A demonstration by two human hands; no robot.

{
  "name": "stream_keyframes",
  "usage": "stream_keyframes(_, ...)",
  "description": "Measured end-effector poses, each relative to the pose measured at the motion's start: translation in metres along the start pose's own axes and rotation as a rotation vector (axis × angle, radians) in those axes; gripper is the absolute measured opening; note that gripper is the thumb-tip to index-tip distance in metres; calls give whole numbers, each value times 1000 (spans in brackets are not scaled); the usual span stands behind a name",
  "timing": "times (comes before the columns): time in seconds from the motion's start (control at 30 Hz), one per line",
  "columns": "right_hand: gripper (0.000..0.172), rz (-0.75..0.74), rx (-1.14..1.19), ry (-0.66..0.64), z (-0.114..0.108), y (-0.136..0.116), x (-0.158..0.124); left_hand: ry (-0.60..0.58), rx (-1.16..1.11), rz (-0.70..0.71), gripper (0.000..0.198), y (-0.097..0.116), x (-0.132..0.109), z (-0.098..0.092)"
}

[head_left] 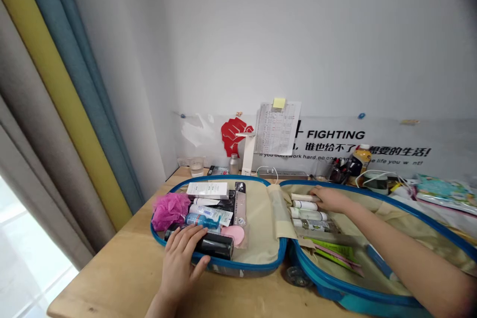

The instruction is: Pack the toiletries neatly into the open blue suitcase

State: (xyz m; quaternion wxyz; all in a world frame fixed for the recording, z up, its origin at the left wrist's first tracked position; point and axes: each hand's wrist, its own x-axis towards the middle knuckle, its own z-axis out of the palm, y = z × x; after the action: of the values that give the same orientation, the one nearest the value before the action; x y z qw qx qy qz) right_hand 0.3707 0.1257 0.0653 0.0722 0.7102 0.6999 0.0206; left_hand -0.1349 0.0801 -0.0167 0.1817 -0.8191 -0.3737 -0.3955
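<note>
A suitcase with blue edging (pixel 261 264) lies unfolded on a wooden table, its two beige-lined halves side by side. My left hand (pixel 182 253) rests with fingers spread on a black cylinder (pixel 216 244) along the left half's front edge. Around it lie a pink bath puff (pixel 171 210), a blue pump bottle (pixel 203 221), a white box (pixel 207 190), a pink disc (pixel 234 234) and a packaged brush-like item (pixel 240 206). In the right half, my right hand (pixel 331 199) closes on the end of a cream-coloured tube (pixel 303 198). Below that are white-capped tubes (pixel 307 214) and a clear bottle (pixel 313 225).
Green and pink packets (pixel 335 253) and a blue tube (pixel 382 262) lie lower in the right half. Behind stand a glass (pixel 197 166), a power strip (pixel 282 174), a pen holder (pixel 337 174) and a drink bottle (pixel 360 159). Curtains (pixel 70 89) hang at left.
</note>
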Motion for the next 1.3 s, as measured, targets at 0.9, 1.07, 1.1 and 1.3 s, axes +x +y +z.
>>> stream_keyframes(0.9,31,-473,72,121,-126,-252,19,-43,-25,-28,43,2,1,-1)
stream_keyframes(1.07,30,-513,-37,20,-116,-303,41,-40,-44,-42,42,4,1,-1)
stream_keyframes(1.1,31,-522,-44,19,-111,-314,45,-40,-46,-44,43,4,1,-1)
stream_keyframes(1.3,37,-573,-8,87,-81,-356,59,-50,-53,-60,45,5,1,0)
